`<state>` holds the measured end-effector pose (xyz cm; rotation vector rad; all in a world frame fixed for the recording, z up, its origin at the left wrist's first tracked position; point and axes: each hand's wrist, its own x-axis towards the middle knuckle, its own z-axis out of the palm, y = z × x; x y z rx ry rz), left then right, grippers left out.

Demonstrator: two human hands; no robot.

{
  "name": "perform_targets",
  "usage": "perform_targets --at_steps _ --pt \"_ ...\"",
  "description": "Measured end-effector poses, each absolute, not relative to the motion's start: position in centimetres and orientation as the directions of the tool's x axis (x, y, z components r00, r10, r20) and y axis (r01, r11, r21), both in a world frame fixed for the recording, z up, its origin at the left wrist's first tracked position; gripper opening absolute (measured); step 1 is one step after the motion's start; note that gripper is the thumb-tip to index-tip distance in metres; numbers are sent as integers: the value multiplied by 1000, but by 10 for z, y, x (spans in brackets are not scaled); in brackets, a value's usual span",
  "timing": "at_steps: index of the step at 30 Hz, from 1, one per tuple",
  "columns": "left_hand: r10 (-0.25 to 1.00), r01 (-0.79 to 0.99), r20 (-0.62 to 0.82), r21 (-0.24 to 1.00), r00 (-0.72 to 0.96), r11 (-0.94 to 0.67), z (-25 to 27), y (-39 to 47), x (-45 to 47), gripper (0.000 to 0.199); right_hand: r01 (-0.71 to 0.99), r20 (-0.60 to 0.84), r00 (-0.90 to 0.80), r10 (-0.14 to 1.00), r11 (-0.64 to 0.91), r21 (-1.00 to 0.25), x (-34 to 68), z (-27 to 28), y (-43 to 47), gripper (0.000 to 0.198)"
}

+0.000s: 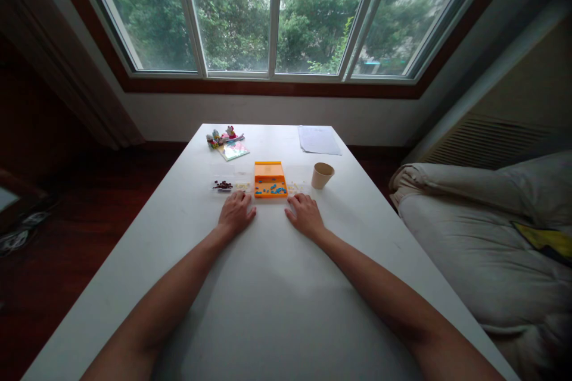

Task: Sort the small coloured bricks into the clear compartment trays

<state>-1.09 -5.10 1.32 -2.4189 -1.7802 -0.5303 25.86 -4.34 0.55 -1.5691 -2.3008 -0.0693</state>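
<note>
My left hand (pixel 235 212) lies palm down on the white table (pixel 268 297), fingers loosely spread and thumb out. It is nearest to a clear box holding pale bits (pixel 242 186) and dark brown pieces (pixel 222 185). My right hand (pixel 304 214) rests palm down too, its fingers apart, just in front of another clear box with small pale pieces (pixel 295 188). Between and beyond the hands stands an orange box (pixel 270 195) with its lid (pixel 268 168) folded back and small blue pieces (pixel 276 189) inside. Nothing shows in either hand.
A tan paper cup (pixel 322 175) stands upright right of the boxes. Papers (pixel 319 140) lie at the far right of the table. Small figurines (pixel 220 137) and a shiny card (pixel 233 150) sit at the far left. A padded sofa (pixel 482 244) flanks the table's right side.
</note>
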Motion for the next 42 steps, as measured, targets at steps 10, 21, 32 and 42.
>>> perform_targets --at_steps 10,21,32,42 --pt "904 920 288 140 316 -366 -2 -46 -10 55 915 188 -363 913 387 -114 253 -7 -49 64" --pt "905 907 297 197 306 -372 -1 -46 -6 47 898 37 -423 905 425 -114 258 -16 -40 83" --pt "863 855 301 208 406 -475 7 -50 -3 43 878 80 -458 886 464 -119 260 -15 -39 80" --pt "890 885 263 188 373 -426 -2 -45 -6 49 883 71 -445 893 451 -131 259 -11 -35 77"
